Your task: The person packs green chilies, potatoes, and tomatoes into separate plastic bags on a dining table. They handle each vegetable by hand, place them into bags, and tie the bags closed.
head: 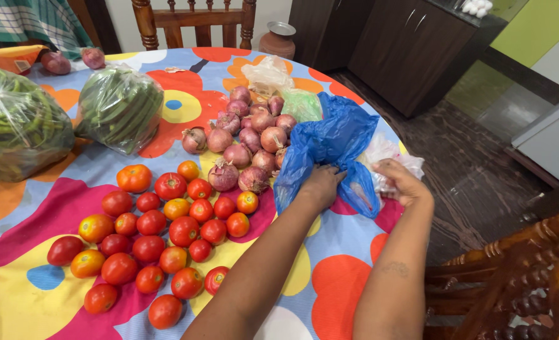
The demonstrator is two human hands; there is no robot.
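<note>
the crumpled blue thin plastic bag (331, 141) lies right of centre in the frame, on the round table's flowered, many-coloured cloth (27, 296), touching the right edge of the heap of red-skinned onions (248, 145). my left hand (320, 186) presses down on the bag's lower fold, fingers curled into the plastic, so it grasps the bag. my right hand (405, 182) sits at the bag's right edge, near the table's rim, its fingers bent around bag film and a scrap of whitish clear plastic (386, 154); i cannot tell which of the two it really grips.

i judge the step in hand to be working the bag's mouth apart. the next move, as i read it, calls for finding two separate layers of film and keeping the onions from rolling.

left of the onions, in the lower left of the frame, spreads a loose group of red and orange tomatoes (160, 239). at upper left lie two clear bags of green pods (119, 107). a wooden chair (194, 19) stands at top centre.
</note>
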